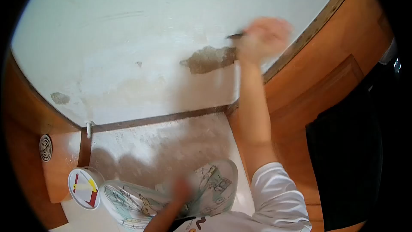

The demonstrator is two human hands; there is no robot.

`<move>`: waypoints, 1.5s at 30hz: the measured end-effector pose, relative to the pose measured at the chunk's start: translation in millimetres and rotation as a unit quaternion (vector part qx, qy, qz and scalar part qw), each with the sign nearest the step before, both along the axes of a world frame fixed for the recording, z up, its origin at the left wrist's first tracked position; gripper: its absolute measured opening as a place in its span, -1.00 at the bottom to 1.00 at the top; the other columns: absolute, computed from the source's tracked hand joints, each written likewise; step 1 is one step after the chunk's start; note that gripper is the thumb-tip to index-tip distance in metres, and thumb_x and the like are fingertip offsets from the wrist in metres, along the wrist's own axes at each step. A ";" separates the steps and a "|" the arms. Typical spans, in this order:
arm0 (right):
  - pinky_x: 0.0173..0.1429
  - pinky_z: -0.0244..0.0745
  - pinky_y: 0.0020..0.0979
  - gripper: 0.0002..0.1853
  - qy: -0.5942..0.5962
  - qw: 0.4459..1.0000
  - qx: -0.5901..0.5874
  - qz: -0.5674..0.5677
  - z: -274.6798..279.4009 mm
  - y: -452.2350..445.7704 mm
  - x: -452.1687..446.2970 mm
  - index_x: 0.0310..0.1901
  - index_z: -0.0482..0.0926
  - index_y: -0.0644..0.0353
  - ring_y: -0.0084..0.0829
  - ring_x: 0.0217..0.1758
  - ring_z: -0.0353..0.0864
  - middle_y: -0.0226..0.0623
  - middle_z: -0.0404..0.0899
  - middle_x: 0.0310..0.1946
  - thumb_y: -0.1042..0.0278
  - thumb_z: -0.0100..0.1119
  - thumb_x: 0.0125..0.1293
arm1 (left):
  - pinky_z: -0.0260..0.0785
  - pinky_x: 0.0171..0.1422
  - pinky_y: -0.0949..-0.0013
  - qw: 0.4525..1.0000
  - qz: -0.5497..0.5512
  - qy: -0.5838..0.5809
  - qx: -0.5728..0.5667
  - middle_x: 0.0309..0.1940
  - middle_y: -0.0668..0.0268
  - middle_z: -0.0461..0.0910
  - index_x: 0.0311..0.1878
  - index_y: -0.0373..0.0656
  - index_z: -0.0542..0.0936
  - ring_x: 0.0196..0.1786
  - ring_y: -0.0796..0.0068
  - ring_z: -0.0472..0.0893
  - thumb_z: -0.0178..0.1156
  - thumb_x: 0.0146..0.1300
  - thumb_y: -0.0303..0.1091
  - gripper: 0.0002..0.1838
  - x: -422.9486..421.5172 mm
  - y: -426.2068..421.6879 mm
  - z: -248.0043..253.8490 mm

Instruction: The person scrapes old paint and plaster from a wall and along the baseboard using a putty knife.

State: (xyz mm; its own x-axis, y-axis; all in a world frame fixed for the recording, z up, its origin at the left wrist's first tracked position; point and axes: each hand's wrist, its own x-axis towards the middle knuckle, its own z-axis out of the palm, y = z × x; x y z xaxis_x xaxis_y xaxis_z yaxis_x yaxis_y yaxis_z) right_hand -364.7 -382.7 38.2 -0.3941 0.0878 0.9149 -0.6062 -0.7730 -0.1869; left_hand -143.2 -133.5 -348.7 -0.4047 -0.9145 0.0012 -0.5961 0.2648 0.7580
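Note:
My right hand (267, 38), blurred by motion, is raised at the white wall with its fingers closed. From it a thin dark blade (235, 36) sticks out to the left; it looks like a scraper, its handle hidden in the fist. Just below the blade, a bare grey-brown patch (210, 60) shows where the wall's coating is gone. My left hand (182, 189) hovers over or rests on my patterned trousers, too smeared to make out its fingers.
A white tub (84, 189) with a red and yellow label stands at lower left. Wooden panels (313, 86) flank the wall, with dark cloth (347, 159) at right. A small white pipe (89, 129) juts near the floor. Dust covers the floor (141, 141).

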 end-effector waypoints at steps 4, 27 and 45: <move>-0.70 0.17 -0.58 -0.66 0.015 0.998 -0.055 -0.022 9.0 23.9 -6.2 -0.66 0.19 0.17 -0.59 -0.78 0.21 -0.42 0.24 -0.79 0.35 -0.18 0.30 | 0.33 -0.20 0.04 1.000 0.007 0.011 -0.008 -0.34 0.00 0.49 -0.21 -0.27 0.49 -0.28 -0.05 0.49 -0.04 0.08 -0.35 -0.74 -1.4 -7.2 -7.7; -0.69 0.20 -0.56 -0.66 -0.028 0.998 -0.058 -0.009 14.5 26.2 -31.7 -0.64 0.17 0.17 -0.61 -0.79 0.18 -0.43 0.20 -0.85 0.30 -0.20 0.31 | 0.31 -0.21 0.05 1.000 -0.003 0.000 0.001 -0.36 -0.02 0.47 -0.24 -0.26 0.46 -0.30 -0.10 0.47 -0.05 0.04 -0.41 -0.78 -3.3 -2.3 -0.9; -0.68 0.18 -0.53 -0.53 -0.106 0.994 0.022 -0.012 -3.5 23.8 -53.0 -0.68 0.19 0.17 -0.53 -0.80 0.20 -0.40 0.21 -0.85 0.11 -0.27 0.36 | 0.30 -0.24 0.02 0.998 -0.034 -0.005 -0.044 -0.37 -0.05 0.46 -0.23 -0.27 0.46 -0.29 -0.11 0.47 -0.06 0.06 -0.40 -0.77 3.5 1.9 -13.7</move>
State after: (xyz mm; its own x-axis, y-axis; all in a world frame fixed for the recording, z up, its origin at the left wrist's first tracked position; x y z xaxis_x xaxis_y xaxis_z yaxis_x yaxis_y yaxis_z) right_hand -417.7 -358.9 34.7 -0.5759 0.0610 0.8152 -0.5686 -0.7464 -0.3459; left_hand -139.7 -131.6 -362.4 -0.4659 -0.8816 0.0757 -0.5814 0.3695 0.7249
